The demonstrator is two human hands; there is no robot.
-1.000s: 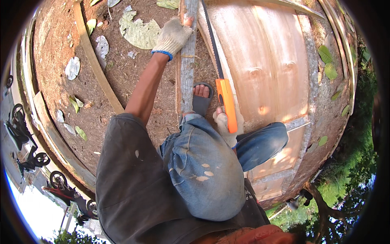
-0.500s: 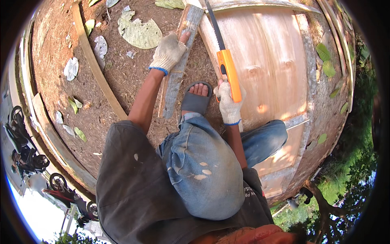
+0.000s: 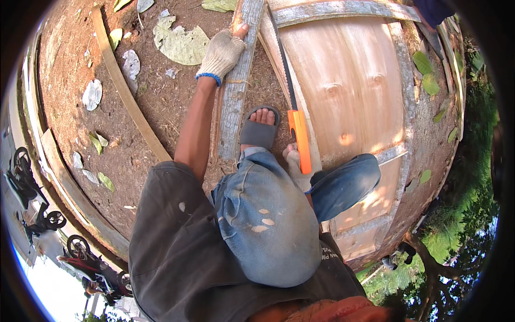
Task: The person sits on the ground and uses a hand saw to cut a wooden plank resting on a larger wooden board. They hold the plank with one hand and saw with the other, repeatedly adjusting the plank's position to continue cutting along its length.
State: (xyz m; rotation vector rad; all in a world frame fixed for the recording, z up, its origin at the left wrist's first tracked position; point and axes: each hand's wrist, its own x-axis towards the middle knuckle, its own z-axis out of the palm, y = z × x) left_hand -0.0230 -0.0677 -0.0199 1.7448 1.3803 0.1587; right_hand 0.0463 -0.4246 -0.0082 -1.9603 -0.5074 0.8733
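Note:
My left hand (image 3: 222, 55), in a knitted work glove with a blue cuff, grips a rough, weathered grey plank (image 3: 233, 110) with the thumb lying over its top face. In the right half, my right hand (image 3: 294, 165), gloved too, is closed round the orange handle (image 3: 302, 140) of a handsaw. Its dark toothed blade (image 3: 285, 61) points away from me and runs close by the plank's right side at the far end. Whether the teeth touch wood there cannot be made out. My sandalled foot (image 3: 261, 122) stands just right of the plank's near part.
A pale wooden panel door (image 3: 343, 80) lies right of the saw. To the left are a long thin strip of wood (image 3: 126, 88) and dry leaves (image 3: 182, 43) on bare soil. Another person's dark clothing (image 3: 435, 9) shows at top right. Motorcycles (image 3: 88, 263) stand at far left.
My right hand has drawn the saw back toward me. The plank under my left hand sits at a slightly steeper angle. Part of another person has come into view at top right.

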